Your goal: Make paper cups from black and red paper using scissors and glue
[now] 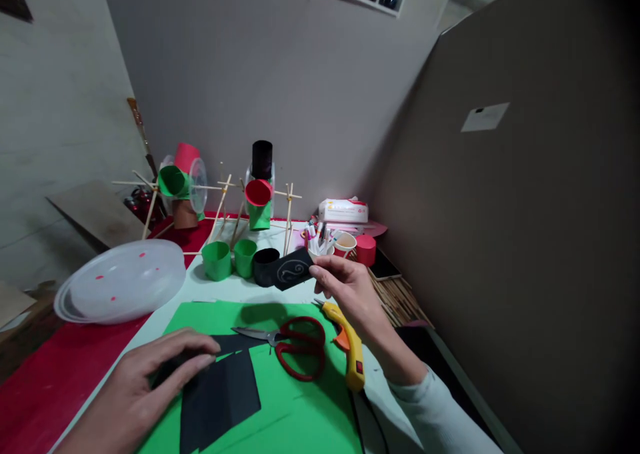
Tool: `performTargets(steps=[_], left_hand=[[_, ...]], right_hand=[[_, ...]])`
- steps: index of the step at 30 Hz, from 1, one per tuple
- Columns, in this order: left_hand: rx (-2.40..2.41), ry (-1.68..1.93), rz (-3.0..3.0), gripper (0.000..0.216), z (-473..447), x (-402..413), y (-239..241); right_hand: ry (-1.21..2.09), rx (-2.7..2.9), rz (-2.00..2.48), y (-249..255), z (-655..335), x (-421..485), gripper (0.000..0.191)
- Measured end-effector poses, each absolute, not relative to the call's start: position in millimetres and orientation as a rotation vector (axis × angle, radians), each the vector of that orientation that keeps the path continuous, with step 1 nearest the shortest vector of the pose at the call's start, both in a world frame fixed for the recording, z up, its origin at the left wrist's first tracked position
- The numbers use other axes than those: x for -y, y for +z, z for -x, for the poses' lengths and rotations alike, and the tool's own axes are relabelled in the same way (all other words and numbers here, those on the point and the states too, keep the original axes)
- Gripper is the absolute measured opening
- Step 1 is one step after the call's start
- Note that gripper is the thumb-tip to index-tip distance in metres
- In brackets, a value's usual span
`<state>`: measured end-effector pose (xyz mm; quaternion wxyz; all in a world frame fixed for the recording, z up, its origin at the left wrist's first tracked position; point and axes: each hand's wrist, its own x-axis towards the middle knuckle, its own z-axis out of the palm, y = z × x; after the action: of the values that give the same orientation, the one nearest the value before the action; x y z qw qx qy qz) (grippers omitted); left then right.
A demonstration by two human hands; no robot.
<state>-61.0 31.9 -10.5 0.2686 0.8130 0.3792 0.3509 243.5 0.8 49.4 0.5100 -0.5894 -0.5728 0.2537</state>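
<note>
My right hand (347, 287) pinches a small black piece of foam sheet or paper (293, 270) by its right end, raised above the table. A pale curled line is drawn on that piece. My left hand (165, 371) hovers or rests at the edge of a larger black sheet (220, 401), thumb and forefinger a little apart; whether it touches the sheet I cannot tell. Red-handled scissors (300, 347) lie on a green sheet (290, 417), their blades over a black strip. Beside them is a yellow hot glue gun (353, 347) with an orange trigger.
Green cups (217, 261) and a black cup (265, 267) stand behind the sheets. Farther back are stick frames (225, 194) carrying coloured cups. A translucent lid (123, 281) lies left. Pens (317, 237), a red cup (366, 249) and a tissue pack (343, 211) stand back right.
</note>
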Motion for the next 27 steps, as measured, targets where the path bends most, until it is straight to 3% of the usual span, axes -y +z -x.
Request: performTargets(steps=[7,10,18,27], left_hand=[[-0.878,1.075,-1.814,0.037,4.9,-23.4,58.6],[-0.849,1.040,-1.669,0.023,-18.7,-22.2,73.4],[-0.720,0.884,-1.283,0.037,-53.5,-22.0,89.9],[-0.729,1.037,-0.982,0.020,-61.1,-25.3,89.2]], right_hand=[[0.963,1.046,1.087,76.5,-214.9,24.9,0.028],[1.057,1.017,1.005,79.7,-213.6,30.8,0.029],[1.082,1.055,0.950,90.3,-226.5,28.0,0.024],[0.978,1.081,0.934,82.3,-227.8,21.7,0.017]])
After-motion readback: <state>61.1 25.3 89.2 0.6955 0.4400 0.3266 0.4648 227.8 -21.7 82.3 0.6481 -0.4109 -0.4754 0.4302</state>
